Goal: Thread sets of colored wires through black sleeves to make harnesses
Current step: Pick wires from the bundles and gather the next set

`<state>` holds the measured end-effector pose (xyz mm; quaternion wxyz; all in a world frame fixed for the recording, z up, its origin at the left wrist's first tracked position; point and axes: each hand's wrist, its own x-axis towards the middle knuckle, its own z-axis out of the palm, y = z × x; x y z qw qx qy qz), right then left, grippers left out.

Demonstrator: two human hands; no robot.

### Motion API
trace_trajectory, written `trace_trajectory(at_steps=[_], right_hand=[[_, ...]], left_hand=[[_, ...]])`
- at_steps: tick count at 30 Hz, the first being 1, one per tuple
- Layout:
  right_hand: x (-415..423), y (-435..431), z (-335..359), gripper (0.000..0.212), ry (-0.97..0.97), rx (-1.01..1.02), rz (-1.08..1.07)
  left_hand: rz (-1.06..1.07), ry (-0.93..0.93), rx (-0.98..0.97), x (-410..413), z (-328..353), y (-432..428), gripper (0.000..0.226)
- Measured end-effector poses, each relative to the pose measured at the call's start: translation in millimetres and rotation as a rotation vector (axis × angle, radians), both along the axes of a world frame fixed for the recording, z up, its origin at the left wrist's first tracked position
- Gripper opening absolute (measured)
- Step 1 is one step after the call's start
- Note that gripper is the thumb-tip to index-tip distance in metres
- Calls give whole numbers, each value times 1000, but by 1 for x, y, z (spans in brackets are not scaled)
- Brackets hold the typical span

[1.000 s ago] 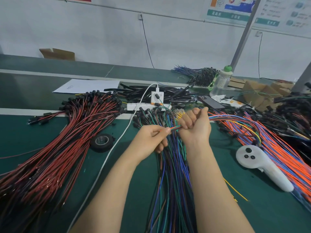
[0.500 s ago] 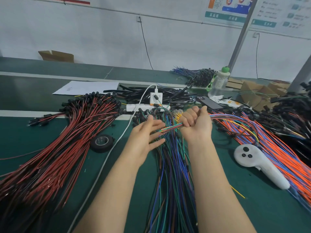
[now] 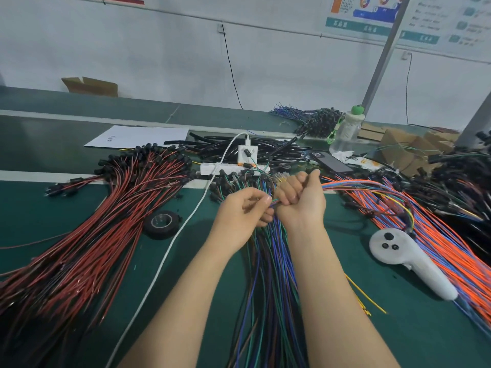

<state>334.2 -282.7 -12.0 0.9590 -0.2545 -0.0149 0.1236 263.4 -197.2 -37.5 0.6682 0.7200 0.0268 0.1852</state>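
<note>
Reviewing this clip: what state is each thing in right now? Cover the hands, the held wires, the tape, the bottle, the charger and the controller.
left hand: pinches the tips of the wire set
right hand: fist gripped round the wire set
wire set: held in both hands, trailing off to the right
tape roll: lying flat
bottle: upright, capped
charger: plugged in, white cable attached
controller: lying on the table, untouched

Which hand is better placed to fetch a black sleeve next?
Likely the left hand: it only pinches the tips of the coloured wire bundle, while the right hand grips that bundle whole.
</note>
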Motion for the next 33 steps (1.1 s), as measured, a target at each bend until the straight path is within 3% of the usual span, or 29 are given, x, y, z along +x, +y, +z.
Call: trace_trajectory(at_steps=[4,9,14,17,22,27,30,33], right_hand=[[1,4,2,50,27,142,30],[4,12,0,50,-18,111,-43],[27,15,6,49,-15,112,-73],[47,16,10,49,-30,112,-79],[89,19,12,49,-4,110,-134],[146,0,15,48,35,112,-321],[177,-11,12,47,41,78,-403],[203,-17,5,48,58,36,-466]], left_hand=[[46,-35,-26,-1,9,5,16],[130,36,39,8,13,8,17],[83,72,-142,26,17,15,12],[40,129,-130,45,22,23,15],[92,168,119,96,32,28,20],[261,157,642,183,35,26,14],[258,262,904,241,26,16,27],[207,406,1028,284,8,8,49]])
